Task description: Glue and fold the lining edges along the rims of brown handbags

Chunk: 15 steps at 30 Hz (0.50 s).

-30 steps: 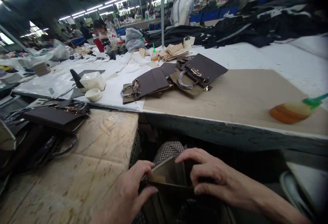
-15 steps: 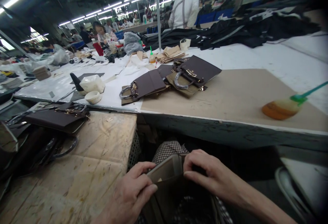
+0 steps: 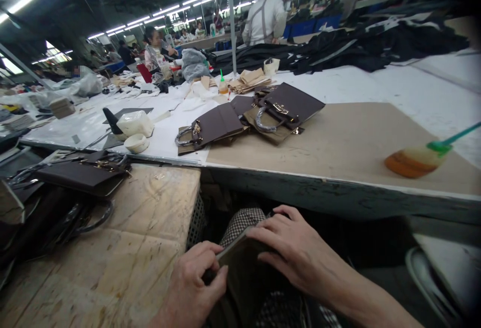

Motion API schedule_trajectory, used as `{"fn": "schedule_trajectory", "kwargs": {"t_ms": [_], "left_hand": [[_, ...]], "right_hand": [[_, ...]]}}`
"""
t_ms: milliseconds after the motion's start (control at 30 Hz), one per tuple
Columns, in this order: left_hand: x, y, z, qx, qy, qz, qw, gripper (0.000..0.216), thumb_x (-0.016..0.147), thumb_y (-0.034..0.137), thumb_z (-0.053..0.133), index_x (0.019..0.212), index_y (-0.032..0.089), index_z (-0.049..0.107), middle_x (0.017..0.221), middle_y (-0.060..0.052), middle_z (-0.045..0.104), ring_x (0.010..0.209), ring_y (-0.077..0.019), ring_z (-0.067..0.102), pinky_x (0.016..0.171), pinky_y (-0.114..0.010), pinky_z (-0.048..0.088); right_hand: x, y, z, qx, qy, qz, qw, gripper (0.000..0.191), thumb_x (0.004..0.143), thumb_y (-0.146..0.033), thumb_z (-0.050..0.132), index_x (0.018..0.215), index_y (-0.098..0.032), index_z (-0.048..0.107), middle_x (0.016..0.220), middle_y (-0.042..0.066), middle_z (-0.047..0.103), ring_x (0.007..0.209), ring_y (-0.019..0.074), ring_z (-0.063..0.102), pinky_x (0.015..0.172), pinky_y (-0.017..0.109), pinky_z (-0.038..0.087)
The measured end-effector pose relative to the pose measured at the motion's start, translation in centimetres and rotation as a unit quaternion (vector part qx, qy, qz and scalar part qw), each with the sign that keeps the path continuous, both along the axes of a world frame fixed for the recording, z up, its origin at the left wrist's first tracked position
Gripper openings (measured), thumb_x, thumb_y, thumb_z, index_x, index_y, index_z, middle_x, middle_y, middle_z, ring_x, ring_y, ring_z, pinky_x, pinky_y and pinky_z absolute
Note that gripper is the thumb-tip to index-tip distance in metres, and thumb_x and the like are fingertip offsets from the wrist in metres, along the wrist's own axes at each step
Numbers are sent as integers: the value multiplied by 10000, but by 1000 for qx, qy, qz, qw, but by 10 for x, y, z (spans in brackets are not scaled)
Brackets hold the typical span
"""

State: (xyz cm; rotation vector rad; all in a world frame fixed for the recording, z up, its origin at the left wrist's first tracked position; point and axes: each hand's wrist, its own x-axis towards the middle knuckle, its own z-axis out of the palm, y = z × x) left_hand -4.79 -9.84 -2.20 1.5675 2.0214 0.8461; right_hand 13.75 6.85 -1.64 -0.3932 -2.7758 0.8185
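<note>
Pinching the upper edge of a dark bag (image 3: 242, 270) above checked cloth (image 3: 243, 221), the left hand (image 3: 197, 280) holds it between thumb and fingers. The right hand (image 3: 291, 248) lays fingers over the same edge; whether its thumb closes cannot be told. Brown handbags (image 3: 222, 123) lie on the table (image 3: 361, 85) beyond.

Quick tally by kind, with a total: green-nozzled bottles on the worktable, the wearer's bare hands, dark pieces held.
Translucent bottles with amber liquid and green nozzles: 2
Bare left hand and bare right hand: 2
Dark brown bag-like piece, held by its edge: 1
Total: 5
</note>
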Motion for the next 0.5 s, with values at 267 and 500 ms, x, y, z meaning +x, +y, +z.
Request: {"fn": "schedule_trajectory", "kwargs": {"t_ms": [267,500], "left_hand": [[1,-7,-8,67,52,-45,995,168,866,121,568,712,189,574,963,-87,708,907,-215,680,764,-300,539],[-8,-16,-18,72,42,-59,995,155,913,124,583,1011,215,661,1220,-83,656,1094,-201,652,927,-275,533]], "right_hand": [[-29,1,-4,-123,-51,62,989,182,837,-247,761,980,-227,650,926,-2,669,861,188,613,736,276,446],[-30,-9,-7,-172,-24,122,977,285,925,-130,602,1133,-317,649,1123,-48,699,986,148,646,835,236,445]]}}
